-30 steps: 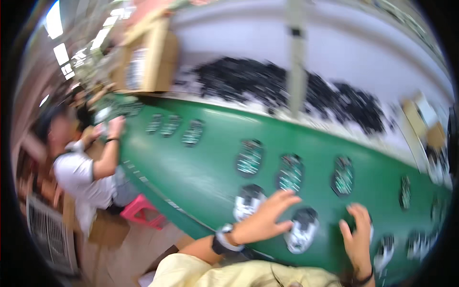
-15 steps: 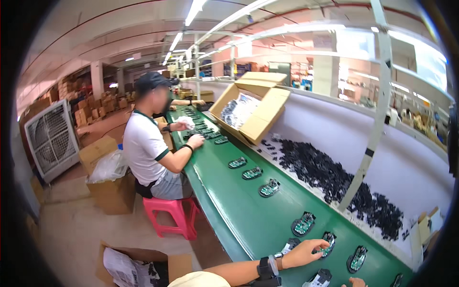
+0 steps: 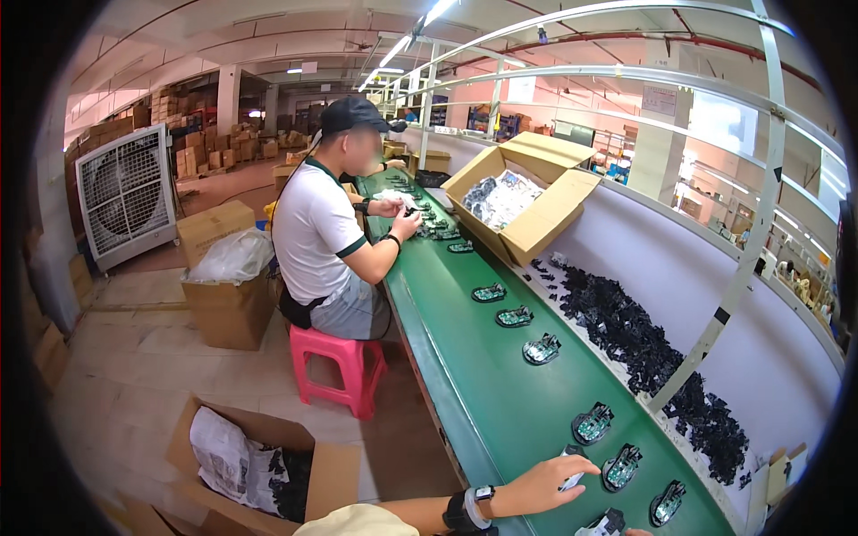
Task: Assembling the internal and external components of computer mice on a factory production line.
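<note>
My left hand reaches over the green conveyor belt, its index finger and thumb apart. Beneath and between these fingers shows a pale grey and black part, partly hidden by the hand. Just beyond the fingertips lies an oval black base with a green circuit board, resembling an opened computer mouse. A similar base sits farther up, and another nearer on the right. Only a sliver of my right hand enters at the lower edge, beside a grey and black part; its fingers are mostly hidden.
A person on a pink stool handles parts farther up the belt. Black plastic pieces are heaped along the right ledge, below a tilted carton. An upright metal post rises there. Another open carton stands lower left.
My left hand has drawn back from the circuit-board base to over the pale part beside it. My right hand has dropped mostly out of view. The view has turned slightly left.
</note>
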